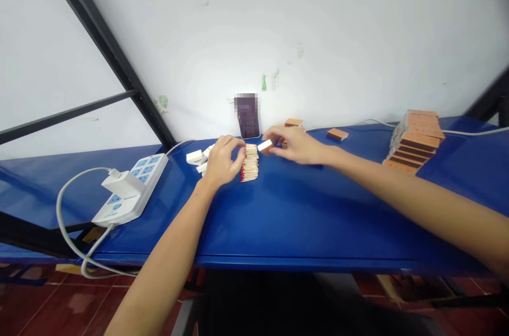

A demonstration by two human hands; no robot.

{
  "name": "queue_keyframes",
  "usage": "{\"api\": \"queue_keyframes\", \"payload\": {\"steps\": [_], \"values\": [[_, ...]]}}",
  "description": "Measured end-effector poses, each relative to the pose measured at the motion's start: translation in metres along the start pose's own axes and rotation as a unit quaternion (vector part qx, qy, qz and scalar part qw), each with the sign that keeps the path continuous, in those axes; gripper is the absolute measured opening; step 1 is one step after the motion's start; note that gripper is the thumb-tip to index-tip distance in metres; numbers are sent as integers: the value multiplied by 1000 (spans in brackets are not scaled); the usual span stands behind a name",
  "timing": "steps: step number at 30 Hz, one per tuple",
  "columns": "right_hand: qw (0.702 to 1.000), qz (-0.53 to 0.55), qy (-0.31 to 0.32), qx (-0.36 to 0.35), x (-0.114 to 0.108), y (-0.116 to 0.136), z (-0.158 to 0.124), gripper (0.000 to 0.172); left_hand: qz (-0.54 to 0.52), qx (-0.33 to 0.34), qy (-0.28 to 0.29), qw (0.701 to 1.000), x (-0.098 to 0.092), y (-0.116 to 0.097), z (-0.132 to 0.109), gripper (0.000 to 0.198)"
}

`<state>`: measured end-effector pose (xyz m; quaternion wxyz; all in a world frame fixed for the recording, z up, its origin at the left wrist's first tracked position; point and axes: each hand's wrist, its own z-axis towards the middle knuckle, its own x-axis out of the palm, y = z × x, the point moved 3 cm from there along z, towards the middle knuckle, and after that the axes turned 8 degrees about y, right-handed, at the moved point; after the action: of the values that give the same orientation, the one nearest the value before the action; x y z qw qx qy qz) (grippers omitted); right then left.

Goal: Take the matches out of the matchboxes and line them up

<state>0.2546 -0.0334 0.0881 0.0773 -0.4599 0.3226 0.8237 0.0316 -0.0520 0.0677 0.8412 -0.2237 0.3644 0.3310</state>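
Note:
A row of wooden matches [250, 166] with red heads to the left lies on the blue table. My left hand [225, 161] is at its far left end, thumb and forefinger bent together by the red heads. Whether a match is pinched between them is too small to tell. Just right of the row, my right hand [296, 146] grips a small matchbox [265, 147] between thumb and fingers, its white end facing the matches. Several white matchbox trays [194, 156] lie behind and left of my left hand, which partly hides them.
A phone [249, 123] leans on the wall. Brown matchboxes [293, 122] lie behind my right hand, one matchbox [337, 134] sits apart, and a tall matchbox stack [417, 137] stands at right. A white power strip [137, 193] with a plugged charger and cable occupies the left.

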Motion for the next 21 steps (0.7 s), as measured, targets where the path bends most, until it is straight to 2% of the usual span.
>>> {"api": "queue_keyframes", "payload": {"steps": [3, 5, 8, 14, 21], "values": [[999, -7, -30, -32, 17, 5, -1, 26, -34, 18, 55, 998, 5, -9, -1, 24], [998, 0, -47, -36, 22, 7, -1, 26, -37, 26, 70, 997, 8, -15, 0, 29], [996, 33, -78, -23, 21, 12, -1, 25, -26, 29, 67, 997, 12, -18, 1, 23], [985, 111, -131, -7, 17, 19, 1, 23, -42, 14, 33, 998, 13, -12, 2, 18], [992, 37, -117, -21, 24, 15, -1, 20, -37, 35, 48, 998, 16, -9, 1, 13]]}}
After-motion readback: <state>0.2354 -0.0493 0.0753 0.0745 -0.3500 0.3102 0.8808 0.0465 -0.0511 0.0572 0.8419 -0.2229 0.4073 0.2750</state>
